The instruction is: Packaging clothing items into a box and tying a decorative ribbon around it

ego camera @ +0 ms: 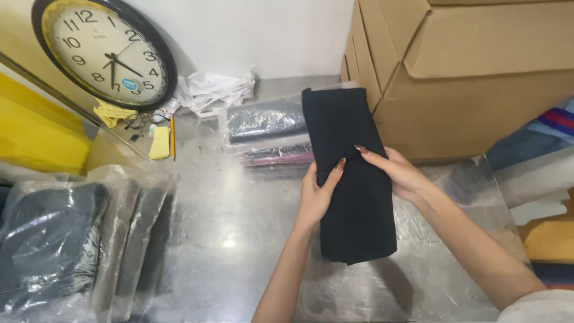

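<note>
Both forearms come in from the bottom edge and angle up toward the middle of the steel table [227, 239]. The left hand [315, 194] grips the left edge of a folded black cloth [353, 179], thumb laid over the front, other fingers tucked behind where I can't see them. The right hand [397, 173] wraps the right edge at about the same height, fingertips pressed flat on the fabric, long brownish nails showing. So both hands are closed on it, pinching it from either side.

The cloth is a long narrow rectangle, matte and soft looking, held lengthwise over the table with its far end pointing at the cardboard boxes [472, 78]. Under it on the right lies a clear plastic bag [454, 197], crinkly and shiny.

Table top is brushed metal with a dull glare. On the left there's a row of bagged dark garments [72, 239], glossy plastic over grey fabric. Behind the cloth sit two more bagged packs [266, 122]. A round wall clock [104, 51] leans in the far left corner, with glasses [143, 118] and a pencil [172, 136] by it.
</note>
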